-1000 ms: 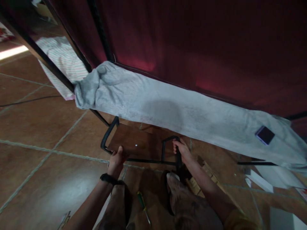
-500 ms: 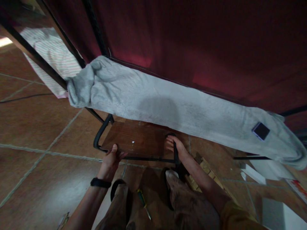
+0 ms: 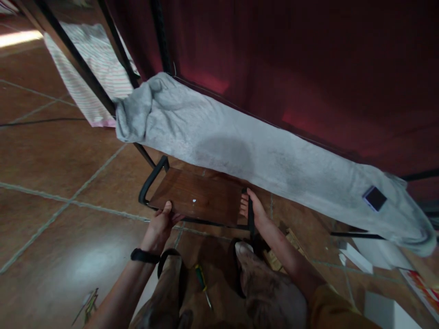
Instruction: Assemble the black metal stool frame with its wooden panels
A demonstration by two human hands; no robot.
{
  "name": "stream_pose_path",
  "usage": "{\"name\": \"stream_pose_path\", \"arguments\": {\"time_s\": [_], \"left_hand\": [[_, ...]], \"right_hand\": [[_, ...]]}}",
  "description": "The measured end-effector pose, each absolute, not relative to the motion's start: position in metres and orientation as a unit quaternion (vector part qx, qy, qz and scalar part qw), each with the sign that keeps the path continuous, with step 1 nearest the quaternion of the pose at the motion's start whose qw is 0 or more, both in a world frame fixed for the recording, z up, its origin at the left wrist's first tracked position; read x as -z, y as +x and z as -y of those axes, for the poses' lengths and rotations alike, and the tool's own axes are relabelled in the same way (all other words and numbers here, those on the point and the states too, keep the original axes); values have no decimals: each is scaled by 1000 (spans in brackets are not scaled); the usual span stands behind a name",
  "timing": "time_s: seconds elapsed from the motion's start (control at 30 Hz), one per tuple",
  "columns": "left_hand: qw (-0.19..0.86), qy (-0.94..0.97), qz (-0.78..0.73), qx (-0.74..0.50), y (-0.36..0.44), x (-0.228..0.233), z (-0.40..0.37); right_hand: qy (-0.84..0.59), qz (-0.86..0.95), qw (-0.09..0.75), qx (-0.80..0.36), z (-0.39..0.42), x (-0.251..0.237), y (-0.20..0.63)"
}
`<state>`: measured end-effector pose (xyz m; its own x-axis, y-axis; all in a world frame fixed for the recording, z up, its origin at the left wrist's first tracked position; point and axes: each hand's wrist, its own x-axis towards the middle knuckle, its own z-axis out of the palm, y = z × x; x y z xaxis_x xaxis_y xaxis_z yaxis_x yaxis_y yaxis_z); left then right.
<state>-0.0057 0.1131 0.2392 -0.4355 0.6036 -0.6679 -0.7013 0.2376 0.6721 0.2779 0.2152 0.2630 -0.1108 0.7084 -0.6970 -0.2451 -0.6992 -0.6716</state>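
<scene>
A small dark wooden board (image 3: 199, 200) in a black metal tube frame (image 3: 151, 183) lies low over the tiled floor, below a grey cloth (image 3: 260, 160). My left hand (image 3: 160, 226) grips the board's near edge at the left. My right hand (image 3: 254, 212) holds the frame's upright black tube at the right end, fingers wrapped round it. A black band sits on my left wrist. My knees fill the bottom of the view.
A green-handled screwdriver (image 3: 202, 281) lies on the floor between my legs. Wooden slats (image 3: 291, 244) and white pieces (image 3: 355, 258) lie at the right. A dark square object (image 3: 374, 198) rests on the grey cloth. A striped cloth (image 3: 92, 68) hangs at the upper left.
My right hand has slid from the top curve of the frame tube down onto its upright part. The board and frame have shifted slightly; my left hand keeps its hold.
</scene>
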Motion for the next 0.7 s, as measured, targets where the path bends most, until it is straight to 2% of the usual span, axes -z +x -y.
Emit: {"name": "stream_pose_path", "arguments": {"time_s": [0.17, 0.43, 0.7], "left_hand": [[543, -28, -571, -615, -5, -236, -109], [551, -28, -563, -615, 2, -230, -109], [553, -21, -549, -626, 4, -233, -114]], "right_hand": [[-553, 203, 349, -729, -213, -259, 282], [-593, 305, 336, -665, -203, -242, 297], [-630, 267, 355, -637, -202, -249, 294]]}}
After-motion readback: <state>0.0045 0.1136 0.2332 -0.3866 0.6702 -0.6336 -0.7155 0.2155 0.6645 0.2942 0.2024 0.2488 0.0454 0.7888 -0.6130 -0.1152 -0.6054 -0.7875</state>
